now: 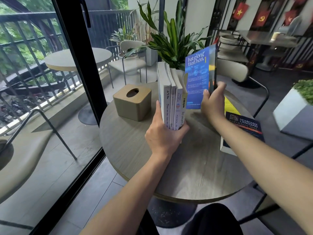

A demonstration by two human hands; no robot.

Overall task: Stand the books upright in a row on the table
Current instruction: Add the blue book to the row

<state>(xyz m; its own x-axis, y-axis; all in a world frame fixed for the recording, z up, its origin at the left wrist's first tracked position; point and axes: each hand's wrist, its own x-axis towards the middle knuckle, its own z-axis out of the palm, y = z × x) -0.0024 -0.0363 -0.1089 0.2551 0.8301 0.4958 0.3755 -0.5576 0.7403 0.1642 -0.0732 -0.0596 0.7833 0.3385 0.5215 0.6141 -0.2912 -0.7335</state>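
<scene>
The left grip (162,133) clasps the near end of the upright books (171,99) standing spine-forward on the desk (194,167). The right grip (213,102) pinches the blue book (198,78), raised just beside that row. A dark book (243,126) lies flat at the desk's right edge, and a tissue box (133,102) sits left of the row.

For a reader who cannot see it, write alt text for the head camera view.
A person's left hand steadies a row of upright books on a round table, while the right hand brings a blue book upright beside them. A dark book lies flat at right; a tissue box sits left.
</scene>
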